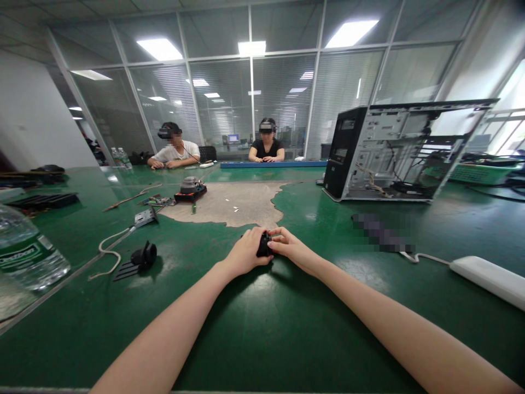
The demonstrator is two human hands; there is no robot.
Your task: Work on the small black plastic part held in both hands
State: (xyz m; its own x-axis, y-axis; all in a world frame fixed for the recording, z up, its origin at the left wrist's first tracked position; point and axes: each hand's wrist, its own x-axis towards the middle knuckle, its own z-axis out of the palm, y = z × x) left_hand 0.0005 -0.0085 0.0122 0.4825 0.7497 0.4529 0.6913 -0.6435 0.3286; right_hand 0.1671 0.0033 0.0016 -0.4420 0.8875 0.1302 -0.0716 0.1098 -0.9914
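A small black object [263,246] is held between my two hands, a little above the green table [254,339]. My left hand [246,251] wraps round its left side, with the thumb below it. From the right, my right hand [289,244] touches it with closed fingertips. Much of the object is hidden by the fingers. Left of my hands a black part with a round end and slats [141,257] lies on the table.
An open computer case [394,153] stands back right, a white power strip [490,279] front right. At left are a water bottle [28,251], a metal bracket [145,217] and a cable. Farther back sits a black-red device [191,190]. Two people sit across the table.
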